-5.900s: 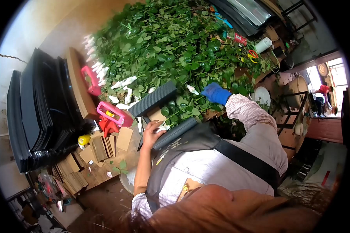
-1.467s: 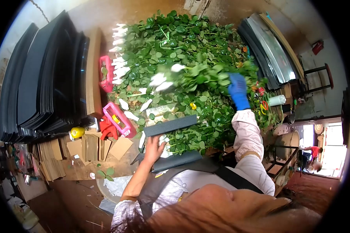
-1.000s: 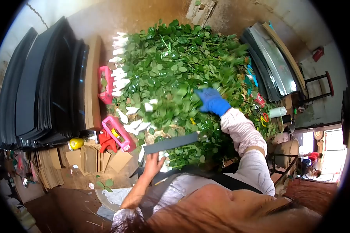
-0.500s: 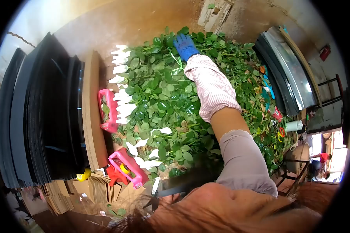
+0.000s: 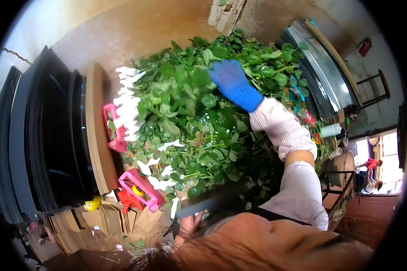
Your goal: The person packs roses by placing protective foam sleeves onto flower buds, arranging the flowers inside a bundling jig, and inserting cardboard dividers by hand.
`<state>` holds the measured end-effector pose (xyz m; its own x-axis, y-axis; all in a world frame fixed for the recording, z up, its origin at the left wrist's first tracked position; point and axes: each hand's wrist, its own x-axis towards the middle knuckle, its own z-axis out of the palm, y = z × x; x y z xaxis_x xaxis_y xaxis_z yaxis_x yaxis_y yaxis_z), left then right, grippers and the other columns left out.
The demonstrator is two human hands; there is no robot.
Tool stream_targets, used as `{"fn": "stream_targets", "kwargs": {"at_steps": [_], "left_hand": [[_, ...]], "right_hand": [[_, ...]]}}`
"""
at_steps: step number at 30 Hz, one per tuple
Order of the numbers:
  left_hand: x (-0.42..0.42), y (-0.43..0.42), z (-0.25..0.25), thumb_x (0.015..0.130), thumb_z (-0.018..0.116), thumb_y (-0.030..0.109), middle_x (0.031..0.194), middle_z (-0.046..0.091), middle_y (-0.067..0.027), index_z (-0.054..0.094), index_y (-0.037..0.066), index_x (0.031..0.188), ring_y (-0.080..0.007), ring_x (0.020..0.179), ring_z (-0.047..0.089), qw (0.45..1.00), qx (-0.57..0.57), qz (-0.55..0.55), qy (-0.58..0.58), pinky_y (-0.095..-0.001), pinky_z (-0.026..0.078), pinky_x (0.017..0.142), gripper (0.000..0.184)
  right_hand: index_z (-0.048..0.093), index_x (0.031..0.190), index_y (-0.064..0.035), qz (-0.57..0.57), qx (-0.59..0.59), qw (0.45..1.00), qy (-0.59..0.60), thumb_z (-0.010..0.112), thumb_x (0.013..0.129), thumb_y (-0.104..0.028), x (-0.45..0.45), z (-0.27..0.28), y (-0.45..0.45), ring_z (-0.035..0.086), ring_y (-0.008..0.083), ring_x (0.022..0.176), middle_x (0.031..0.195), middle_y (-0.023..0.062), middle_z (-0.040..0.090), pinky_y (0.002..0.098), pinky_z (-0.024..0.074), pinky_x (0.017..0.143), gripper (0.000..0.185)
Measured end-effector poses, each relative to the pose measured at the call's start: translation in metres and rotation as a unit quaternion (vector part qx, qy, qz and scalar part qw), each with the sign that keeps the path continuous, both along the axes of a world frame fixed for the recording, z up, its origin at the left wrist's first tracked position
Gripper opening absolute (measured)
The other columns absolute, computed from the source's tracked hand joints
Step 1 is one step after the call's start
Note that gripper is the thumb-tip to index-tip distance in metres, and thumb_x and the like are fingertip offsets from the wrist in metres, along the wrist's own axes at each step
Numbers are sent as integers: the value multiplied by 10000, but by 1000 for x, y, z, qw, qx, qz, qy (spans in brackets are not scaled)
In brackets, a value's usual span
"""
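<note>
My right hand [image 5: 234, 85], in a blue knitted glove under a pink striped sleeve cover, is closed around leafy green stems [image 5: 190, 81]. The leaves around it are lifted and partly blurred. Below them a thick layer of leafy stems [image 5: 208, 144] spreads over the work surface, with white wrapped ends [image 5: 130, 106] lined up along its left side. At the bottom, the bare fingers of my left hand [image 5: 189, 224] look curled at the end of a dark grey flat strip [image 5: 203, 206]. Most of that hand is hidden, and the strip's kind is unclear.
Tall black sheets [image 5: 54, 135] and a cardboard edge [image 5: 99, 135] stand at left. Two pink tape dispensers [image 5: 142, 189] lie beside the stems, near a red glove [image 5: 129, 200]. Folded cardboard [image 5: 113, 217] sits below. At far right another person [image 5: 371, 169] is visible beyond a doorway.
My right hand has come back from the far edge of the pile toward me and right, drawing leafy stems up with it. More of my left fingers shows. The view has shifted slightly.
</note>
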<state>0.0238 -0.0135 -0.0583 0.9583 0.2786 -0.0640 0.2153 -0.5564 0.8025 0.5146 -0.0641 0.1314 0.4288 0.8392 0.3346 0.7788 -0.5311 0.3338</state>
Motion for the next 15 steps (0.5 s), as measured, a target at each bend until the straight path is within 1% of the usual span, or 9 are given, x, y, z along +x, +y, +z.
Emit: {"fn": "stream_targets", "kwargs": {"at_steps": [2,4,5,7,8,9,12,14,15], "left_hand": [[-4,-2,5,881,727,283,1046,633,-237,653,19,1128,-451,935,589,1000,-6,-3,-25,-508,471,862,369],[-3,-4,21,884,726,274,1046,617,-256,636,7,1136,-475,939,575,998,53,10,-10,-514,466,872,378],[-7,-5,14,880,736,287,1092,598,-273,614,2,1156,-498,986,554,996,-26,24,81,-527,455,891,415],[-11,-5,7,834,783,279,894,573,-178,608,3,995,-345,776,563,999,44,14,9,-437,477,666,364],[-8,-4,11,835,783,272,896,573,-180,602,3,967,-345,771,563,999,44,18,-15,-437,474,659,350],[-7,-3,10,835,783,267,892,572,-181,602,2,971,-344,773,563,998,53,17,-23,-435,474,659,348],[-9,-2,3,844,782,260,955,559,-200,593,-6,1019,-348,776,581,999,37,16,-16,-437,501,673,370],[-8,-1,-1,849,781,263,1024,554,-206,593,1,1072,-340,806,610,996,81,4,-27,-425,525,687,392],[-9,-1,0,848,782,264,1056,551,-202,592,7,1120,-338,826,618,998,51,9,-17,-421,534,709,419]], "right_hand": [[645,1170,-202,34,26,999,14,564,816,-83,-42,-4,-37,571,240,873,946,57,588,402,419,716,383],[571,1316,-196,48,28,996,76,544,828,-51,-90,-40,-70,595,260,878,1060,80,625,421,455,751,510],[521,1373,-191,-1,130,918,375,542,833,-49,-109,-75,-87,615,271,900,1139,91,623,429,470,791,558],[513,1398,-171,-1,92,911,402,559,844,-81,-149,-137,-135,652,281,880,1110,99,656,430,500,776,562],[549,1364,-166,-46,-38,938,342,577,862,-125,-164,-125,-142,663,280,867,1020,101,675,427,520,762,504],[585,1330,-161,-70,-174,943,274,595,879,-169,-180,-110,-149,675,279,854,930,104,694,423,540,749,451],[611,1287,-172,19,76,924,374,608,899,-229,-184,-78,-167,670,295,855,956,115,690,431,543,753,392],[627,1254,-179,-24,102,933,343,587,917,-215,-179,-27,-142,667,322,879,995,100,693,447,540,785,341],[638,1235,-173,-37,111,940,319,587,920,-208,-166,-18,-128,670,320,894,1017,98,696,443,541,798,322]]}}
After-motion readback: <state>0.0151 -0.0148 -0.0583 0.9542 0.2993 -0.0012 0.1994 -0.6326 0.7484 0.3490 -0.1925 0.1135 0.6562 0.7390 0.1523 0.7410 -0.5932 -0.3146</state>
